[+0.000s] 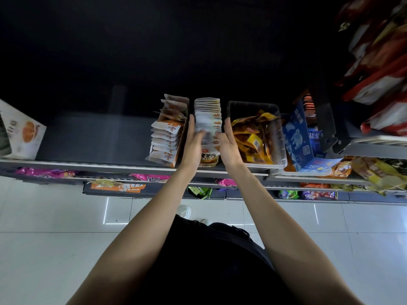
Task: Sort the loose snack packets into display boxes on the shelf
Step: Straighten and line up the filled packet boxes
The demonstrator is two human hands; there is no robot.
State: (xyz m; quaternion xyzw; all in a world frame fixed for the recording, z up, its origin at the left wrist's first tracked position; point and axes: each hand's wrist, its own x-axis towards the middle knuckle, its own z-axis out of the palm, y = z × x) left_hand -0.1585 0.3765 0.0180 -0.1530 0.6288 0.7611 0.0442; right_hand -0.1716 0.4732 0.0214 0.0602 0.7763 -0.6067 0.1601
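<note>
Both hands are up at the shelf [94, 137] now, working the middle row of snack packets [209, 119], white ones with orange print standing upright one behind another in their display box [208, 165]. The left hand [193, 139] lies against the left side of the row, fingers straight and reaching along it, fingertips blurred where they meet the packets. The right hand [228, 142] mirrors it on the right side, fingers extended, thumb tucked in toward the packet faces; neither grip is curled round anything, both are spread flat and pressing the row between them. Just to the left stands a second display box [176, 155] of similar white-and-orange packets [167, 137], fanned and leaning. To the right sits a clear plastic tub [279, 137] heaped with loose yellow and orange packets [253, 137], and beyond that a blue carton [296, 137]. Lower shelves show purple and green packs, with pale floor tiles [44, 249] beneath.
</note>
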